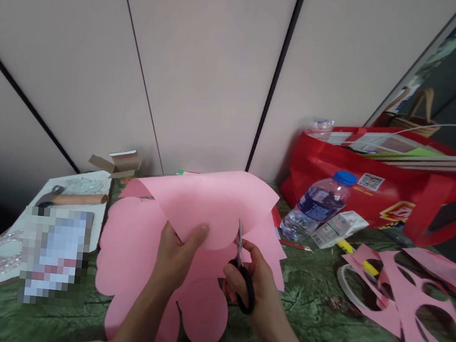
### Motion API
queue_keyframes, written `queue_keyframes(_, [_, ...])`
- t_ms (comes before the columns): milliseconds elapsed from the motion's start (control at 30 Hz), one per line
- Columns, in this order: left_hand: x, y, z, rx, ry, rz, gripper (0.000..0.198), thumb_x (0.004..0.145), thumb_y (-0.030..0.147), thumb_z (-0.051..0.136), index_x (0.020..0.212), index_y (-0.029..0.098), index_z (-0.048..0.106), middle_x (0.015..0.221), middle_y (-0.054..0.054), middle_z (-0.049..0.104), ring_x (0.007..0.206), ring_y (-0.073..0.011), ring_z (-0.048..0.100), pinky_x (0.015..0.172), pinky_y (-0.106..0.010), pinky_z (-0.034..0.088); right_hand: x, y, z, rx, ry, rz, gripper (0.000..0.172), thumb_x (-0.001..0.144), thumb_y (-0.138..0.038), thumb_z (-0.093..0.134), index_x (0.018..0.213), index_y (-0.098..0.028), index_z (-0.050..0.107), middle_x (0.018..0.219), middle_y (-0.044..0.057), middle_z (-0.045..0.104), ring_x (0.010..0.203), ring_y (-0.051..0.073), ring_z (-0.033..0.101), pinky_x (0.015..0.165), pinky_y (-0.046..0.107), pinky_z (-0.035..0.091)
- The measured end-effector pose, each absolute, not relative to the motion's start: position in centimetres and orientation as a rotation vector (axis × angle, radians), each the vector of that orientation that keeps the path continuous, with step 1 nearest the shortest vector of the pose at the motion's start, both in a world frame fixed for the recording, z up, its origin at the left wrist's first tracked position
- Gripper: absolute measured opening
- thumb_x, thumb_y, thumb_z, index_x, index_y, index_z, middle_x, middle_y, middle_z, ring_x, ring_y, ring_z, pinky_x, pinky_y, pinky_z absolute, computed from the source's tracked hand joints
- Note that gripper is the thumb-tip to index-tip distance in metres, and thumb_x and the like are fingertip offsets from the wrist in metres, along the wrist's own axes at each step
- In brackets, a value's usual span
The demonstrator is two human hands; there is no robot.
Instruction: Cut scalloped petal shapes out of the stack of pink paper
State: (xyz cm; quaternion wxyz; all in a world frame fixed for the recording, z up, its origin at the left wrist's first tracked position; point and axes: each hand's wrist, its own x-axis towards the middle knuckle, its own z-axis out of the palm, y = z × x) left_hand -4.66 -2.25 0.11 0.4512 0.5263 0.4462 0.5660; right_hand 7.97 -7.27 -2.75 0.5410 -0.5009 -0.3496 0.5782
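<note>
While our left hand (177, 255) pinches the near edge of a curved sheet of pink paper (209, 201), thumb on top and fingers underneath, our right hand (255, 286) is closed through the loops of a pair of black-handled steel scissors (242, 272). We hold the sheet raised over the middle of the table, its far edge arching up towards the wall. The scissor blades point upward, close together, at the sheet's lower right edge, near the left thumb. Under the sheet lie scalloped pink paper cut-outs (132, 248) on the crinkled green table cover (312, 303). To the right we see a clear plastic water bottle with a blue cap (315, 206) lying tilted just in front of a red shopping bag (371, 190), and nearer us, pink paper offcuts (413, 296). On the left rests a wooden-handled hammer (76, 198).
</note>
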Motion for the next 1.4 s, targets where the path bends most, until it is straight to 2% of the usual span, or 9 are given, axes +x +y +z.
queue_keyframes(133, [-4.0, -2.5, 0.1, 1.191, 1.016, 1.403, 0.026, 0.076, 0.029, 0.062, 0.098, 0.016, 0.061, 0.095, -0.006, 0.068, 0.09, -0.0208, 0.062, 0.076, -0.031, 0.049, 7.9, -7.3, -2.9, -1.17, -0.841, 1.364, 0.058, 0.065, -0.044, 0.068, 0.105, -0.016, 0.037, 0.035, -0.012, 0.046, 0.033, 0.01, 0.04, 0.038, 0.02, 0.032])
queue_keyframes(333, [-2.9, -2.9, -0.1, 1.218, 1.066, 1.264, 0.017, 0.074, 0.028, 0.064, 0.086, 0.015, 0.065, 0.083, -0.003, 0.07, 0.078, -0.0161, 0.063, 0.067, -0.024, 0.049, 7.8, -7.1, -3.6, -1.166, -0.816, 1.361, 0.053, 0.065, -0.047, 0.069, 0.098, -0.017, 0.04, 0.035, -0.012, 0.047, 0.035, 0.01, 0.043, 0.039, 0.02, 0.033])
queue_keyframes(567, [-2.9, -3.1, 0.2, 1.226, 1.222, 1.241, 0.014, 0.071, 0.026, 0.066, 0.081, 0.016, 0.066, 0.087, -0.003, 0.07, 0.085, -0.0166, 0.063, 0.072, -0.025, 0.049, 8.1, -6.9, -3.5, -1.145, -0.809, 1.381, 0.042, 0.064, -0.045, 0.072, 0.082, -0.02, 0.044, 0.037, -0.011, 0.048, 0.037, 0.009, 0.045, 0.043, 0.021, 0.035])
queue_keyframes(633, [-2.9, -3.1, 0.3, 1.234, 1.248, 1.251, 0.012, 0.07, 0.025, 0.066, 0.077, 0.016, 0.064, 0.08, -0.002, 0.069, 0.08, -0.0167, 0.063, 0.07, -0.026, 0.049, 8.1, -7.0, -3.5, -1.116, -0.821, 1.382, 0.039, 0.065, -0.044, 0.072, 0.079, -0.02, 0.045, 0.04, -0.01, 0.049, 0.039, 0.008, 0.045, 0.044, 0.02, 0.035])
queue_keyframes(733, [-2.6, -3.2, 0.4, 1.237, 1.25, 1.241, 0.009, 0.069, 0.024, 0.065, 0.071, 0.016, 0.062, 0.071, -0.001, 0.067, 0.07, -0.0166, 0.063, 0.064, -0.026, 0.049, 8.2, -7.0, -3.5, -1.074, -0.836, 1.404, 0.038, 0.067, -0.044, 0.072, 0.082, -0.02, 0.047, 0.047, -0.008, 0.053, 0.043, 0.008, 0.046, 0.043, 0.02, 0.032])
queue_keyframes(867, [-1.9, -3.6, 0.6, 1.171, 1.223, 1.324, 0.015, 0.067, 0.022, 0.064, 0.08, 0.014, 0.062, 0.082, -0.004, 0.07, 0.079, -0.0191, 0.064, 0.069, -0.029, 0.05, 8.4, -7.1, -3.5, -1.051, -0.824, 1.415, 0.039, 0.066, -0.042, 0.073, 0.087, -0.019, 0.049, 0.057, -0.004, 0.058, 0.051, 0.011, 0.05, 0.047, 0.021, 0.035])
queue_keyframes(1167, [-1.5, -4.0, 0.5, 1.127, 1.285, 1.38, 0.032, 0.064, 0.025, 0.067, 0.094, 0.012, 0.063, 0.085, -0.008, 0.071, 0.084, -0.0222, 0.065, 0.075, -0.033, 0.051, 8.8, -7.2, -3.1, -0.992, -0.842, 1.422, 0.035, 0.065, -0.039, 0.075, 0.085, -0.017, 0.055, 0.064, -0.004, 0.055, 0.058, 0.01, 0.049, 0.053, 0.022, 0.036])
queue_keyframes(1400, [-1.2, -4.4, 0.6, 1.128, 1.328, 1.295, 0.017, 0.066, 0.024, 0.064, 0.079, 0.013, 0.066, 0.078, -0.008, 0.071, 0.078, -0.0239, 0.066, 0.071, -0.037, 0.052, 9.2, -7.2, -3.1, -0.978, -0.905, 1.378, 0.03, 0.07, -0.038, 0.072, 0.089, -0.019, 0.058, 0.069, -0.002, 0.054, 0.062, 0.012, 0.049, 0.053, 0.023, 0.037])
